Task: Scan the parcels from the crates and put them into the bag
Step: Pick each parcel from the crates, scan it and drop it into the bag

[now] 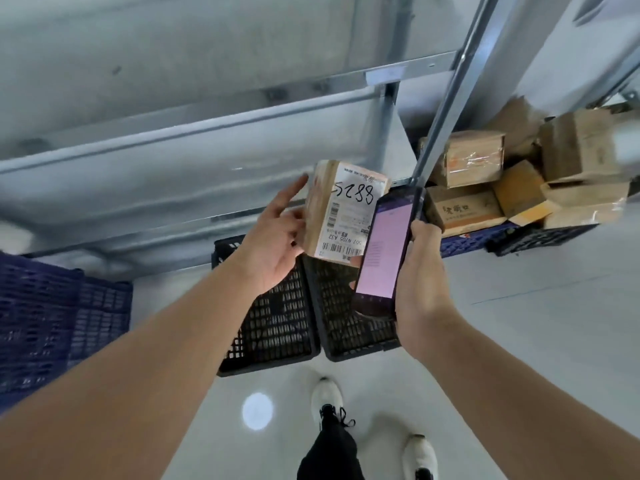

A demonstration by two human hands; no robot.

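Plainly, the small brown cardboard parcel with a white shipping label [341, 211] sits at centre frame, held by the left hand [273, 244], thumb on its side and index finger extended. At four o'clock from it, the right hand [420, 271] grips a black handheld scanner with a pink screen [386, 251]. The parcel looks light, stiff and taped smooth; its side edges seem the best hold. Black plastic crates [277, 327] lie below at six o'clock.

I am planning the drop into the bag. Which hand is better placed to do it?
Left. The left hand already holds the parcel, while the right hand grips the scanner and cannot take it. The bag is not in view.
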